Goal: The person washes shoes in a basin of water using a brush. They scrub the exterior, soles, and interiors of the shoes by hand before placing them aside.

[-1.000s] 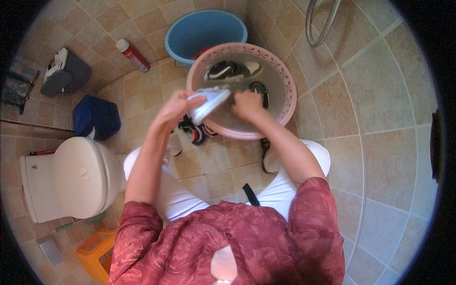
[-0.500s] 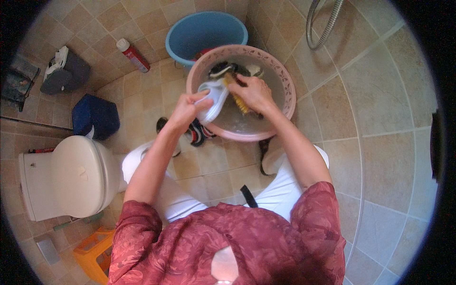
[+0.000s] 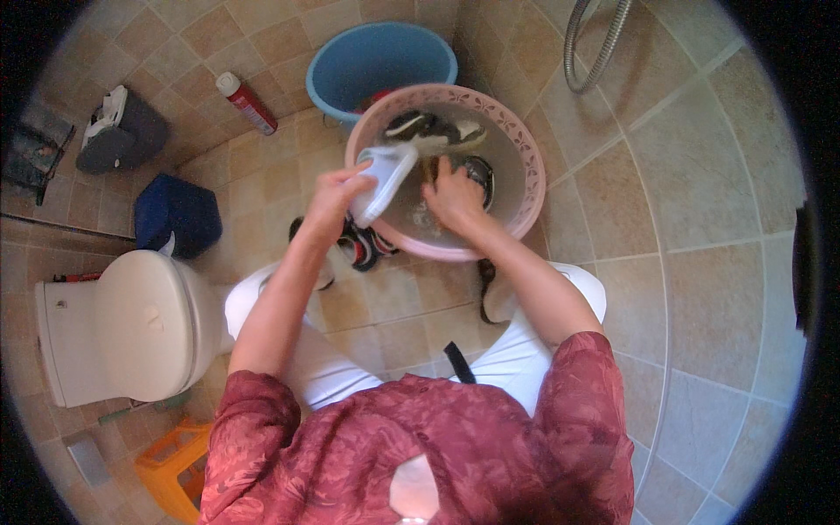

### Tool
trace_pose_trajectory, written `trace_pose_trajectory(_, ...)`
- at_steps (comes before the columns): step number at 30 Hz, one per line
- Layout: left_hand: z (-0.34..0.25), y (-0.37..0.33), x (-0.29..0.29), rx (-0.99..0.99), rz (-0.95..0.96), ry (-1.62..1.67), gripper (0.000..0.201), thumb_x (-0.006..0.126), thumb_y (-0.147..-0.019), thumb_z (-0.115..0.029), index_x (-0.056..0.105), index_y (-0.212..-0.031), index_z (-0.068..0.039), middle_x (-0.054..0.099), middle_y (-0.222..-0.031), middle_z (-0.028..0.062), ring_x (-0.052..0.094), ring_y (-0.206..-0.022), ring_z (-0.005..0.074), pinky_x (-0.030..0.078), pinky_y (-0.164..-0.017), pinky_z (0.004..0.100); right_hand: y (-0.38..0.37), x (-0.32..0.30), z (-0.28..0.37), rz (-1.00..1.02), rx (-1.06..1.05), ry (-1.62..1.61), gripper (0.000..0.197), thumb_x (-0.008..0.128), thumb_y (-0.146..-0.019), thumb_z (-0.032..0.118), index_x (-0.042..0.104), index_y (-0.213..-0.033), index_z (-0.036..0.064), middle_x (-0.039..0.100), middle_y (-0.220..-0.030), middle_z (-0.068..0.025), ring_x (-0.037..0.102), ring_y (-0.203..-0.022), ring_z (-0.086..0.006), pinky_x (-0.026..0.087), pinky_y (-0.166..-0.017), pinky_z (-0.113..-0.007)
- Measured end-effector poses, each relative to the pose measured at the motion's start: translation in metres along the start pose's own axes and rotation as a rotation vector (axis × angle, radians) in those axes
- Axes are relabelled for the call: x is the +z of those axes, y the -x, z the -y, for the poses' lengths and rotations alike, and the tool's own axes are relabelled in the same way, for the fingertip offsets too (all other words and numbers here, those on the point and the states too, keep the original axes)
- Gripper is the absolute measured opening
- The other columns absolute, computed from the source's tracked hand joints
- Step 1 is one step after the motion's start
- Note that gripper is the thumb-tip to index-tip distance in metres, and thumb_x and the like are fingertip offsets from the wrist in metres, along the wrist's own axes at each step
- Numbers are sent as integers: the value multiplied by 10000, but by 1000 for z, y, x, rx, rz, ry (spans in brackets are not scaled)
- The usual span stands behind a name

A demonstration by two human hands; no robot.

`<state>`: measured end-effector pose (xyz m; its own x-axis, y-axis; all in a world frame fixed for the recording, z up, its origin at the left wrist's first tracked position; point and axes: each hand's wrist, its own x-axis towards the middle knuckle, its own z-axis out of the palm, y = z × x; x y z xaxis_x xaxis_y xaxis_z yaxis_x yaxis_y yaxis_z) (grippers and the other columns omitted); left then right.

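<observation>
My left hand (image 3: 332,201) is closed on a white shoe (image 3: 383,185), tilted over the near left rim of a pink basin (image 3: 523,144). Down in the basin's cloudy water is my right hand (image 3: 455,197), its fingers curled round a scrubbing brush (image 3: 429,168) that is mostly hidden under the hand and water. Dark shoes with pale edges (image 3: 411,125) lie in the water on the far side. Another dark, rounded item (image 3: 479,172) sits just right of my right hand; its kind is unclear.
Behind the pink basin stands a blue tub (image 3: 381,66). Dark and red footwear (image 3: 357,249) rests on the tiled floor before the basin. A red spray can (image 3: 248,103), a blue bin (image 3: 178,214), a toilet (image 3: 144,324) and an orange stool (image 3: 175,468) are to the left.
My right hand has moved from beside the shoe down into the water, taking the yellow-bristled brush with it. The white shoe has shifted slightly left and tilted differently in my left hand.
</observation>
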<state>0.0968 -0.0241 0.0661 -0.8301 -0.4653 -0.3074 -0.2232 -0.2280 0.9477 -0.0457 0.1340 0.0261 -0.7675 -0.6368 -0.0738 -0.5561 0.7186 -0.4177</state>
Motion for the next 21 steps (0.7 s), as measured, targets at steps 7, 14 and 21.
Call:
trace_pose_trajectory(7, 5, -18, -3, 67, -29, 452, 198, 589, -817, -133, 594, -903, 46, 619, -875, 95, 590, -781, 173, 473, -715, 294, -1, 31, -20, 320, -284, 299, 428, 535, -788, 308, 600, -1052, -22, 594, -1029, -262, 613, -911, -366, 486, -747, -462)
trace_pose_trajectory(14, 3, -32, -19, 124, -29, 707, 297, 547, -849, -179, 543, -1051, 40, 598, -1045, 139, 581, -946, 234, 465, -870, 384, 11, -61, 27, 130, -38, -23, 465, 590, -738, 437, 642, -967, 36, 639, -915, -214, 609, -909, -356, 458, -809, -450)
trace_pose_trajectory(21, 10, -33, 1, 107, -102, 696, 251, 538, -855, -171, 538, -1027, 12, 597, -1014, 133, 583, -939, 235, 469, -877, 378, 31, -58, 60, -243, -359, -495, 583, 500, -856, 392, 405, -1279, 2, 536, -992, -308, 537, -960, -433, 422, -836, -461)
